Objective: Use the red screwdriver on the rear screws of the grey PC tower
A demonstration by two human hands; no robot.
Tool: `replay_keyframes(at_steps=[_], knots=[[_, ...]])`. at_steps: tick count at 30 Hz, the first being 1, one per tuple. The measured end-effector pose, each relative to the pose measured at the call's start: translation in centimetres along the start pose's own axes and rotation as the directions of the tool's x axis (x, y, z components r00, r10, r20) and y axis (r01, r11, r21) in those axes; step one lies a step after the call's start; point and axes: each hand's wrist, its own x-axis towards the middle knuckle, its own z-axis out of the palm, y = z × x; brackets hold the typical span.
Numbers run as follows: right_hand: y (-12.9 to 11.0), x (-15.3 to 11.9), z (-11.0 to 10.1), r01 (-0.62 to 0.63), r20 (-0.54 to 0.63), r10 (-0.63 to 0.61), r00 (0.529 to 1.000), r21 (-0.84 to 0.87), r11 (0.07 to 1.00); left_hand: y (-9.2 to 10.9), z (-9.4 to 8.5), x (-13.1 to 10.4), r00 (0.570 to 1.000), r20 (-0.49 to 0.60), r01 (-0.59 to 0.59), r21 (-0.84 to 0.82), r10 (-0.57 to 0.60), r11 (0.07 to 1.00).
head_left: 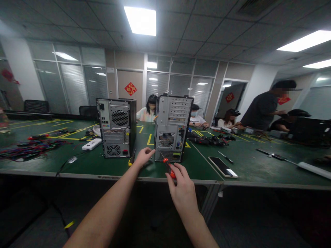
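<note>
A computer tower (169, 127) stands upright on the green table, its back panel facing me. My right hand (180, 179) is closed round the handle of a red and black screwdriver (169, 168), whose shaft points up and left at the lower part of that panel. At the tower's lower left edge is my left hand (145, 156), its fingertips near the case; whether they hold anything is too small to tell. A second computer tower (116, 127) stands to the left, with a yellow and black screwdriver (131, 160) beside its base.
A phone (222, 167) and a thin tool (226, 157) lie on the green table (201, 172) at the right. Bundled cables (31, 148) and a white device (91, 144) are at the left. Black cables (212, 139) lie behind. Several people sit or stand across the table.
</note>
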Motion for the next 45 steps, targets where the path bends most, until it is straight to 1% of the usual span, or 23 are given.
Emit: replay_keyframes(at_steps=[6, 14, 18, 25, 31, 37, 41, 43, 45], knots=[[-0.93, 0.11, -0.63, 0.04, 0.055, -0.041, 0.998, 0.028, 0.999, -0.04, 0.06, 0.09, 1.0, 0.012, 0.007, -0.01, -0.006, 1.0], [-0.8, -0.05, -0.4, 0.036, 0.045, -0.039, 0.998, 0.073, 0.997, 0.36, 0.1, -0.12, 1.0, 0.013, 0.007, -0.036, -0.006, 0.999], [-0.51, -0.01, -0.39, 0.023, 0.008, -0.023, 1.0, 0.052, 0.998, 0.53, 0.07, -0.18, 1.0, 0.013, 0.02, -0.033, -0.019, 0.999], [-0.46, 0.24, -0.79, 0.1, 0.032, -0.1, 0.994, -0.004, 0.995, 0.72, -0.05, -0.18, 1.0, 0.014, 0.022, -0.022, -0.021, 1.0], [-0.54, -0.2, -0.33, 0.03, 0.053, -0.032, 0.998, 0.031, 0.999, 0.35, 0.1, -0.12, 1.0, 0.01, 0.01, -0.027, -0.01, 1.0], [-0.54, -0.1, -0.39, 0.053, 0.049, -0.055, 0.997, 0.03, 0.998, 0.14, 0.15, -0.04, 1.0, 0.016, 0.014, -0.026, -0.014, 1.0], [-0.7, 0.05, -0.71, 0.108, 0.066, -0.109, 0.992, 0.019, 0.994, 0.36, 0.05, -0.08, 1.0, 0.014, 0.019, -0.024, -0.018, 1.0], [-0.69, -0.01, -0.66, 0.101, 0.066, -0.102, 0.993, 0.025, 0.995, 0.41, 0.02, -0.1, 1.0, 0.019, 0.015, -0.024, -0.015, 1.0], [-0.61, -0.12, -0.47, 0.065, 0.054, -0.067, 0.996, 0.034, 0.997, 0.37, 0.01, -0.1, 1.0, 0.019, 0.014, -0.026, -0.013, 1.0]])
